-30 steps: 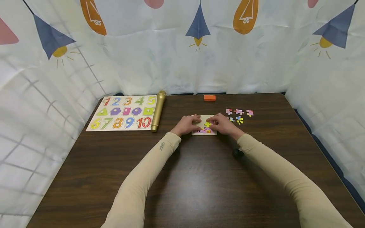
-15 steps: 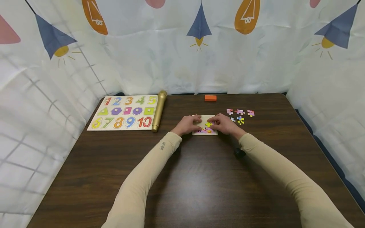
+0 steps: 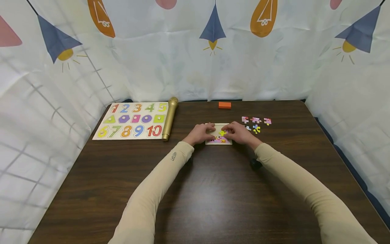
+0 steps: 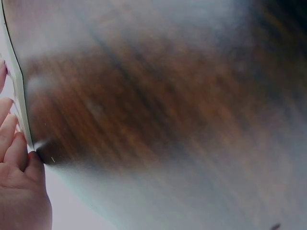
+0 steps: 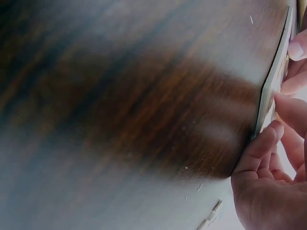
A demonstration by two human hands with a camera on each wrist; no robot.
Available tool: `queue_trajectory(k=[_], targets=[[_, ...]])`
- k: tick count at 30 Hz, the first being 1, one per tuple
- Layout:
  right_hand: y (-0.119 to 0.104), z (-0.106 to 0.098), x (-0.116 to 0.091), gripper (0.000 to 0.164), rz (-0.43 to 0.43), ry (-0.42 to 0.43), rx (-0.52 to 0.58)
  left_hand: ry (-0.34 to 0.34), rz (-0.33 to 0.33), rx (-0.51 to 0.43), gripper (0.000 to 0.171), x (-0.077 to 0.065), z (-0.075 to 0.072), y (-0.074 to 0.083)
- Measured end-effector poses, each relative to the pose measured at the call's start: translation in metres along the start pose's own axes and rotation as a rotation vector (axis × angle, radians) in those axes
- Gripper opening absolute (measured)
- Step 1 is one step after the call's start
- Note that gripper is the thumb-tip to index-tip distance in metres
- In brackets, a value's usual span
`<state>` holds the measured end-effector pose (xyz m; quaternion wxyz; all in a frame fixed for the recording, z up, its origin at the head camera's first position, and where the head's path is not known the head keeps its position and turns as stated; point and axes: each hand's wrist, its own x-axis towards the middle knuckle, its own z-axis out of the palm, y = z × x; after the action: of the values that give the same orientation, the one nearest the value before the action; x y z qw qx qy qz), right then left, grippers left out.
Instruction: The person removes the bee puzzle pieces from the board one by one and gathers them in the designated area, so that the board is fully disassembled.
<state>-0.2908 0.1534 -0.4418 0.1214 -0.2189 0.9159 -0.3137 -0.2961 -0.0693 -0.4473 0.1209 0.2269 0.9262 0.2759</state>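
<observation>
A small jigsaw puzzle board (image 3: 217, 126) lies flat on the table between both hands, with pink and yellow pieces along its near part. My left hand (image 3: 198, 135) grips the board's left side, thumb toward the near part and fingers farther up. From the right, my right hand (image 3: 239, 134) has its thumb and fingertips around a yellow puzzle piece (image 3: 222, 133) on the board. The left wrist view catches the left hand (image 4: 21, 191) at the board's pale edge. In the right wrist view the right hand (image 5: 268, 191) has bent fingers at the board; the piece is mostly hidden there.
Several loose puzzle pieces (image 3: 256, 120) lie right of the board, beyond the right hand. An orange block (image 3: 224, 105) sits near the far edge. At left are a number board (image 3: 129, 126) and a gold microphone-shaped tube (image 3: 170, 118). A patterned curtain (image 3: 182, 67) surrounds the dark table (image 3: 201, 189).
Both hands stay in place on the board. The head view has shifted very slightly; nothing else has visibly moved.
</observation>
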Motion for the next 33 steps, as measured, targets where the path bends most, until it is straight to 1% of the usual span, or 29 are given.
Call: queue_trajectory(k=[4,9,12,20,25,33], targets=[[0.0003,0.0012,0.0008,0.033,0.001,0.006,-0.013,0.0,0.007,0.004,0.044,-0.0002,-0.0002,-0.0006],[-0.0002,0.0017,0.0005,0.033,0.018,0.002,-0.003,0.002,0.015,0.003,0.044,0.0,-0.0002,-0.0007],[0.0003,0.0021,0.0004,0.033,0.014,0.007,0.002,0.001,0.016,0.007,0.044,-0.0003,-0.0003,-0.0007],[0.0033,0.0034,0.0006,0.031,-0.022,0.017,0.0,-0.011,0.006,0.002,0.045,-0.0008,-0.0014,0.0006],[0.0034,0.003,-0.0001,0.032,-0.024,0.012,0.003,-0.014,-0.001,0.002,0.045,-0.0011,-0.0014,0.0007],[0.0031,0.0035,0.0001,0.032,-0.004,0.02,0.0,-0.019,-0.006,-0.004,0.046,-0.0013,-0.0017,0.0004]])
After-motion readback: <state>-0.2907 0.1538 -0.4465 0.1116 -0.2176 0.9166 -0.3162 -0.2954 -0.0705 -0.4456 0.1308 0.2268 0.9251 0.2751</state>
